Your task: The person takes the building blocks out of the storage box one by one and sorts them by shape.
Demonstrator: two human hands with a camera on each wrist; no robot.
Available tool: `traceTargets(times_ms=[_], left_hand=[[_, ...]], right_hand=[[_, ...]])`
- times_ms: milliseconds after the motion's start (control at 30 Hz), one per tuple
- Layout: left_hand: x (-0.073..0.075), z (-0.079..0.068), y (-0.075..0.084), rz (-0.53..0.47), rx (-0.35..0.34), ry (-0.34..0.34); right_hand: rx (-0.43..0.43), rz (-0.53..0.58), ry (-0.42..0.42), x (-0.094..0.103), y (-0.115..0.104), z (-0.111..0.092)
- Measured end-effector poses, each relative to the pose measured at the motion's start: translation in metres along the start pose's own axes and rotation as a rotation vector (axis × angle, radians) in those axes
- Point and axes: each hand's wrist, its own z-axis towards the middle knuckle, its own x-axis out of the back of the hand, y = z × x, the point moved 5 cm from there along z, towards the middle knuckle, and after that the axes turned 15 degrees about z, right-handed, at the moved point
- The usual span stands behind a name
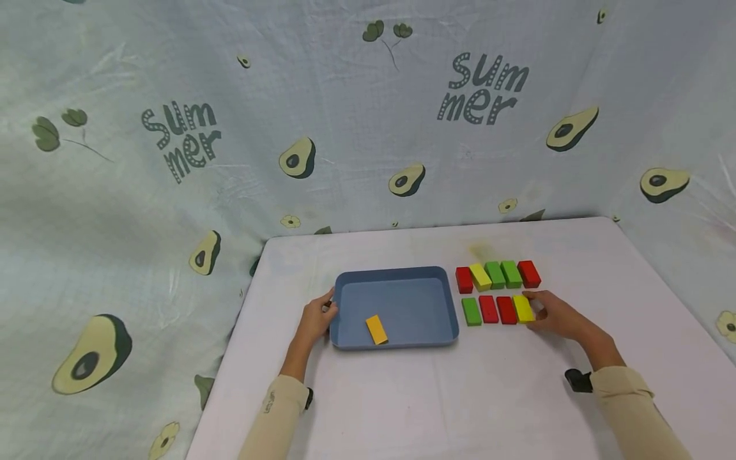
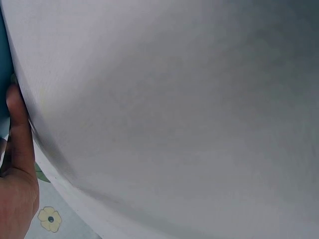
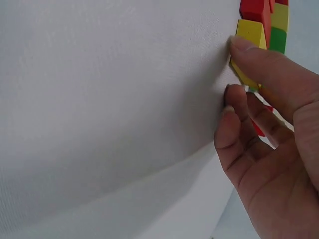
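A shallow blue-grey tray (image 1: 397, 306) lies on the table, and one orange-yellow block (image 1: 376, 329) rests inside it, tilted, near the front. My left hand (image 1: 315, 318) holds the tray's left rim; in the left wrist view a finger (image 2: 20, 129) runs along the tray's outer wall. To the right of the tray, two rows of coloured blocks stand. At the right end of the nearer row is a yellow block (image 1: 524, 308), pinched between the thumb and index finger of my right hand (image 1: 556, 314). The right wrist view shows the thumb (image 3: 269, 67) on this block.
Left of the yellow block are two red blocks (image 1: 498, 310) and a green block (image 1: 471, 312). Behind them the far row has red, yellow (image 1: 480, 276) and green blocks, ending with a red block (image 1: 529, 274). A printed cloth (image 1: 345, 96) hangs behind the white table (image 1: 402, 402).
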Motion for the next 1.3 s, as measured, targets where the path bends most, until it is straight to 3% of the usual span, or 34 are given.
traceTargets(times_ms=[267,467,733,967,1300], left_hand=[[-0.002,-0.003,0.001,0.017,-0.013,0.008],[-0.002,-0.005,0.001,0.027,-0.001,-0.003],[-0.003,-0.006,0.0,0.01,0.014,-0.026],[-0.003,-0.005,0.0,0.033,-0.011,-0.015],[-0.002,0.001,0.002,0.016,-0.023,-0.004]], right_hand=[[0.025,0.006,0.065,0.0,-0.017,-0.006],[0.171,0.054,0.098,-0.008,-0.052,-0.002],[0.37,0.077,0.129,-0.042,-0.091,0.018],[0.538,0.106,0.054,-0.078,-0.134,0.035],[0.511,0.028,-0.119,-0.128,-0.168,0.059]])
